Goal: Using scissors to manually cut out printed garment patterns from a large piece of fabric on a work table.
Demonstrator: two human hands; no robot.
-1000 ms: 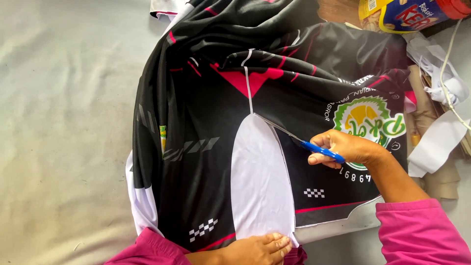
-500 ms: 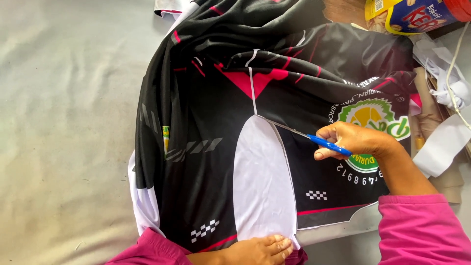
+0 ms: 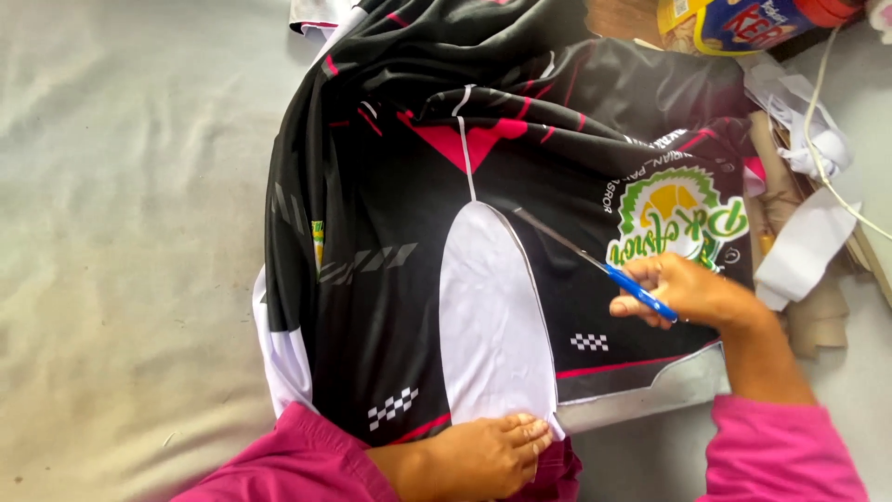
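Note:
My right hand grips blue-handled scissors, blades pointing up-left along the edge of a white oval panel. The panel is part of a black printed jersey fabric with pink accents, checker marks and a green-and-yellow round emblem, spread on the grey surface. The blades lie on the black cloth just right of the white panel. At the bottom edge a bare foot with a pink trouser leg, judging by its short toes, presses on the lower end of the white panel. My left hand does not show.
Grey cloth-covered surface stretches to the left. At the right lie white and tan paper scraps and a white cord. A colourful packet sits at the top right.
My right hand and the scissors have slid slightly toward me and to the right along the panel's edge. The foot stays put.

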